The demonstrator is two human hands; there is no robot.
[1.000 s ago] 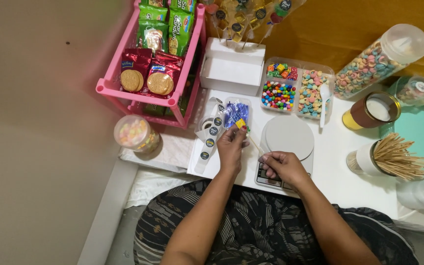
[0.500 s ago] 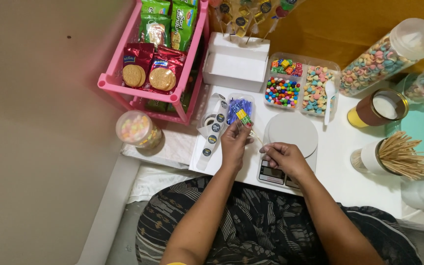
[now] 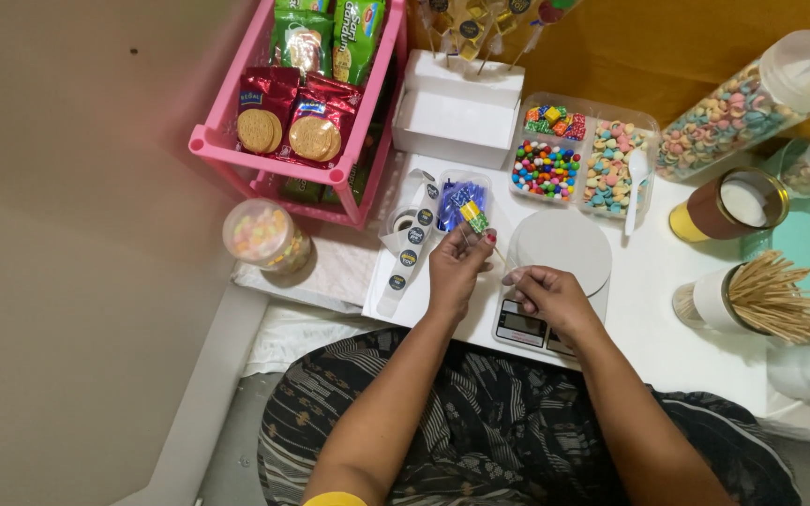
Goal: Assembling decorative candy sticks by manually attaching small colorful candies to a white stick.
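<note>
Both hands shifted little; left hand pinches candy skewer at stick below light, brittle candies; right hand loosely curled, empty.

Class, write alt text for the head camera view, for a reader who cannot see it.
Seen from above, a seated person's left hand holds a thin wooden skewer threaded with small coloured candies, while the right hand rests by a white kitchen scale. Around them on the white table are a candy tray, a cup of skewers and a pink snack rack.
</note>
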